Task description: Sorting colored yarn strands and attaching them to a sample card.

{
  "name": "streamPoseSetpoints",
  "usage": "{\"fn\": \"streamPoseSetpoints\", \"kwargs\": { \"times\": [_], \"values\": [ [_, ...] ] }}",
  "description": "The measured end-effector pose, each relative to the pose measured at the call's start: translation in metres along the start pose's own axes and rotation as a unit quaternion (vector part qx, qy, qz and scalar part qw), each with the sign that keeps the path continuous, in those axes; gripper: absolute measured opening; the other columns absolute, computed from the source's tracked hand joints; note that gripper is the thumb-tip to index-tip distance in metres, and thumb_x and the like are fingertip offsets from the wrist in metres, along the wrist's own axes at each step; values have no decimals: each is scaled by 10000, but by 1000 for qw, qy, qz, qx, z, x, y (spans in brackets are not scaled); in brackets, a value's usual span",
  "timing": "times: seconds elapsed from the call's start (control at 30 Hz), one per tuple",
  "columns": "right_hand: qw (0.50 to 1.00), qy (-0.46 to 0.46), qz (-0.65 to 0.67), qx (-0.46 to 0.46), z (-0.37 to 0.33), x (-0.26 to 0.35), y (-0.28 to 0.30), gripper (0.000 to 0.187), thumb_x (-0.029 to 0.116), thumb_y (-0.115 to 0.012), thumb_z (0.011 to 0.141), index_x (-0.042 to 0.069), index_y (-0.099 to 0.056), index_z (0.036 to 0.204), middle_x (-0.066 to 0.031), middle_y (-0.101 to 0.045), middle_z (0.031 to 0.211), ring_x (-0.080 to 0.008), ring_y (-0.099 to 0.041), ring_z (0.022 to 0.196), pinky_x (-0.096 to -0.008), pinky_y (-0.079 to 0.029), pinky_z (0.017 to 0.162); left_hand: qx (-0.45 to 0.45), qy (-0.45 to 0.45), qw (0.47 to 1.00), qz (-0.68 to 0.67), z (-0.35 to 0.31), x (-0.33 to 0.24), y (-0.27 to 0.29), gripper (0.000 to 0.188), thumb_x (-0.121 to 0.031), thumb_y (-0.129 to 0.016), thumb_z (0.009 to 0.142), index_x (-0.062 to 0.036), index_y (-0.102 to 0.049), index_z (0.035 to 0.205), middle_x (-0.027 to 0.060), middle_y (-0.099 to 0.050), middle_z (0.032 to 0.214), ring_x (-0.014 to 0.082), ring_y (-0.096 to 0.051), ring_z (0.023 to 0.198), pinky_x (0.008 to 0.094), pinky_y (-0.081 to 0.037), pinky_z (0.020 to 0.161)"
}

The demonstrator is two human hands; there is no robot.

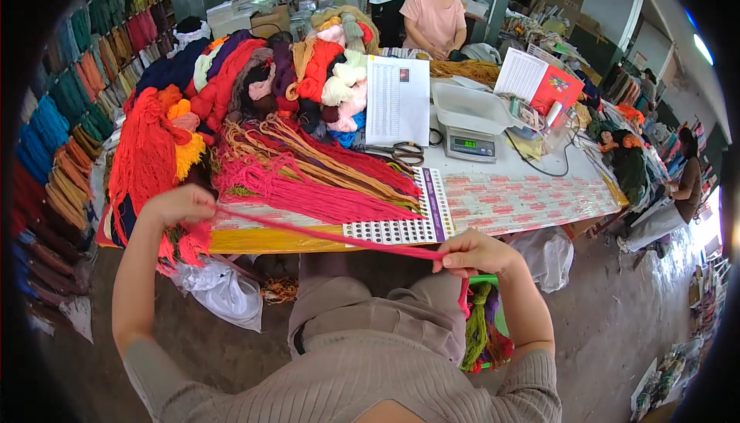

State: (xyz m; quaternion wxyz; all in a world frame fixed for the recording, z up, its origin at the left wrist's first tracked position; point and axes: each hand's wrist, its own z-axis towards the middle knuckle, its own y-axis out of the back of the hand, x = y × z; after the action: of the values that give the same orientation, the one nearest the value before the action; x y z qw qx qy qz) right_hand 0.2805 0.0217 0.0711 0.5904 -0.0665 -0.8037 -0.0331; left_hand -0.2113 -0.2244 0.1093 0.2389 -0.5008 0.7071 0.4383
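My right hand (478,255) pinches one end of a stretch of pink yarn (331,236), with my left hand (182,206) at the other

My right thumb and fingertips are closed on the pink yarn, the hand just past the front edge of the table (532,201), above my lap. My left hand is curled nearly closed, with the yarn coming out at its thumb and fingertips; I can't tell how it lies inside the fingers. Between my hands the yarn runs almost straight, sloping down to the right in front of the table's edge. Under my right hand a pink length hangs beside a green basket (499,311) that holds lime-green yarn (478,329) and darker strands.

On the table beyond my hands lie long pink strands (331,198), side by side with tan and dark red ones. Their right ends reach onto a white card (397,230) with rows of dots. Behind them rises a heap of coloured yarn (312,76), and bright red yarn (142,146) spills down at the left. Scissors (406,153) lie just below a printed sheet (397,103). To the right of the sheet, a white tub (472,107) sits on a scale (472,147). Across the table is a person in a pink top (433,18)
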Motion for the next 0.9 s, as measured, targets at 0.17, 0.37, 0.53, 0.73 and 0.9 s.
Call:
{"fn": "streamPoseSetpoints", "kwargs": {
  "times": [0.17, 0.37, 0.53, 0.73, 0.9],
  "values": [
    [999, -45, -26, -13, -14, -22, 10, 222, 197, -584, 898, -5, -633, 976, 31, -501, 626, -27, -413, 526, -180, -292, 443, 88, 203, 972, 84, -28, 138, 6, 202, -256, -597, 867, -86, -693, 915, -53, -490, 554, 48, -435, 520, 244, -359, 485],
    [966, 99, -239, -10, 46, -10, -58, 251, 275, -556, 902, 36, -628, 937, -77, -525, 574, -124, -508, 511, -288, -407, 508, -95, -272, 819, 497, 73, 102, -107, 353, -164, -606, 827, -98, -556, 1170, 141, -631, 925, 287, -617, 752, 386, -500, 696],
    [877, 277, -359, -161, 79, -7, -73, 219, 260, -592, 859, 56, -641, 921, -167, -584, 678, -341, -569, 622, -378, -451, 561, 295, -75, 948, -94, 89, -56, -208, 318, -219, -445, 950, -22, -519, 1188, 28, -589, 725, 60, -476, 501, 209, -374, 487],
    [986, 133, -43, -94, 83, -40, -51, 215, 213, -595, 891, 40, -660, 1001, 23, -552, 673, -32, -475, 583, -202, -396, 506, 332, -226, 879, -257, 59, -70, -177, 398, -199, -438, 958, -33, -431, 1320, -22, -481, 616, 41, -396, 490, 212, -305, 489],
    [966, 182, -119, -142, 102, -34, -72, 157, 166, -602, 880, 18, -634, 920, -10, -525, 627, -70, -469, 575, -243, -391, 520, -154, -437, 799, 384, 49, -113, -190, 482, -156, -537, 821, -217, -488, 1298, 130, -637, 819, 244, -622, 640, 353, -464, 531]
  ]
}}
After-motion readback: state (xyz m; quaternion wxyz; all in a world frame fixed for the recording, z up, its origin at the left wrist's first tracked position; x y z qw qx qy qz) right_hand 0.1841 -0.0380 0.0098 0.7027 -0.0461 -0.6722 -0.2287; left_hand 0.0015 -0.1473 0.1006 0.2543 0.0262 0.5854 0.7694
